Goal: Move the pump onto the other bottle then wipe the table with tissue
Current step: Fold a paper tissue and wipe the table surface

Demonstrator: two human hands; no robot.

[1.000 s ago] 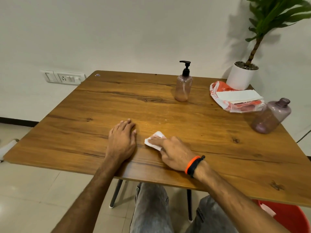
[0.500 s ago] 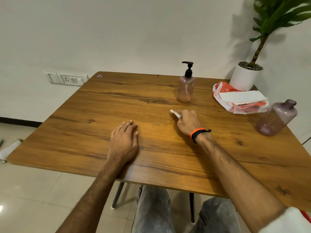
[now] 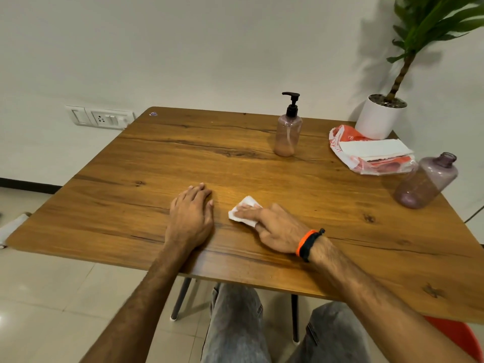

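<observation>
A black pump (image 3: pixel 291 104) already tops the pink plastic bottle (image 3: pixel 287 136) at one o'clock on the wooden table (image 3: pixel 136 179). Right hand (image 3: pixel 277 229) presses a folded white tissue (image 3: pixel 242 211) flat at centre, seemingly mid-wipe. Left hand (image 3: pixel 191 216) rests relaxed beside it, holding nothing.

Soft light, perhaps slight edge warp

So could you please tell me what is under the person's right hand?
A folded white tissue lies on the table under the right hand's straight fingers; its near part is covered.
</observation>
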